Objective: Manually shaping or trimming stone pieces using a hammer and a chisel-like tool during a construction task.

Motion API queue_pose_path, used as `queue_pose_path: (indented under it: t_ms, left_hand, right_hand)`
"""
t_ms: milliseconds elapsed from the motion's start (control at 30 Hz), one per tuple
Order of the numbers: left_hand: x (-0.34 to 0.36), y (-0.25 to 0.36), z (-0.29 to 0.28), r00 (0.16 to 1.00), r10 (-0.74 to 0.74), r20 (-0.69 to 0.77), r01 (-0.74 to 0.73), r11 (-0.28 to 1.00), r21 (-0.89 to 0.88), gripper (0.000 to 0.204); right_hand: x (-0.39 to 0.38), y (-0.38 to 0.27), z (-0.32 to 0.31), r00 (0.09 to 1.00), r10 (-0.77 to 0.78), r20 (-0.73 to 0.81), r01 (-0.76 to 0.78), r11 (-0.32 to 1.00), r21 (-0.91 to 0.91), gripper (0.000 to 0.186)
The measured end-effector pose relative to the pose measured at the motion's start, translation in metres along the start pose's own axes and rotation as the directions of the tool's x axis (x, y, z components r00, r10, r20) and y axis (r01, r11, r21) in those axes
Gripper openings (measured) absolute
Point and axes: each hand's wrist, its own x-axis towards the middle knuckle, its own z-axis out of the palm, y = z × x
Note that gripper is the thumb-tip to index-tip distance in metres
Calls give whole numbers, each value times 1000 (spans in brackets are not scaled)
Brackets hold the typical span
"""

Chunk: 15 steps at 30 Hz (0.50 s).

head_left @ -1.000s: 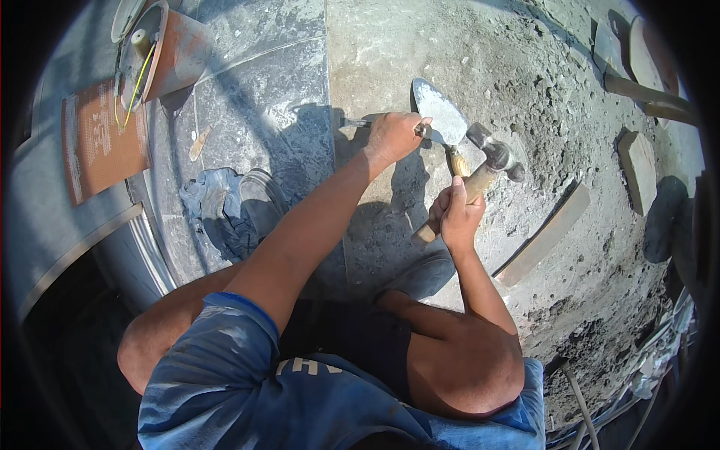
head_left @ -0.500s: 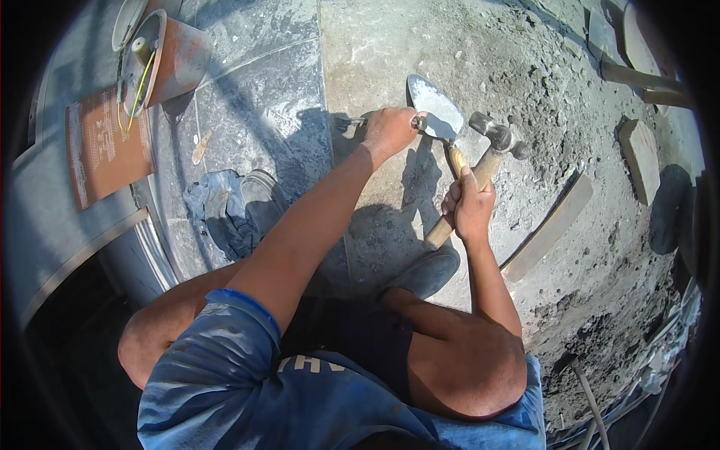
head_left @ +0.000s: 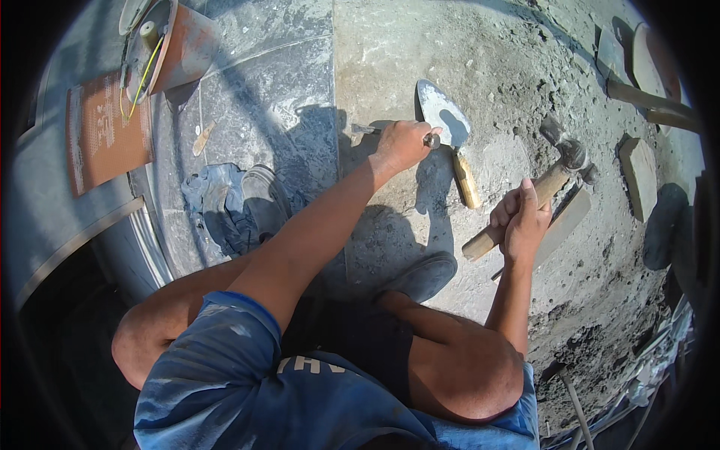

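Beside the straight edge of the dark tiles [head_left: 285,82], on rough ground [head_left: 390,45], a slim metal chisel [head_left: 432,141] was gripped in the left hand [head_left: 403,146], its fingers closed around the shaft. The rounded butt was exposed past the thumb side, and the narrow far end was pointed toward the tiles; whether the ground was touched by it could not be told. By the right hand [head_left: 523,221], a hammer [head_left: 555,180] was held well apart from the chisel, with the fingers wrapped around its wooden handle and the metal head angled to the upper right. Between the hands, the wooden handle of a trowel [head_left: 444,112] could be seen. A flat strip [head_left: 561,229] was partly hidden by the right hand. Pale block lettering [head_left: 307,365] was printed across the blue shirt [head_left: 225,375], partly lost in folds. Rows of white print, too small to be made out, were borne by an orange-brown sheet [head_left: 105,142] near a stained bucket [head_left: 187,49].
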Motion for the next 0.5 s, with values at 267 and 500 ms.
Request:
queue_pose_path:
  t_ms: [267, 500]
  left_hand:
    - [3, -2, -1, 1000, -14, -2, 14, 1000, -16, 25]
    - [-1, -1, -9, 995, -86, 41, 85, 996, 19, 29]
  right_hand:
    - [-10, 70, 15, 971, 153, 185, -79, 931, -358, 26]
    - [-12, 2, 22, 997, -28, -66, 22, 996, -89, 28]
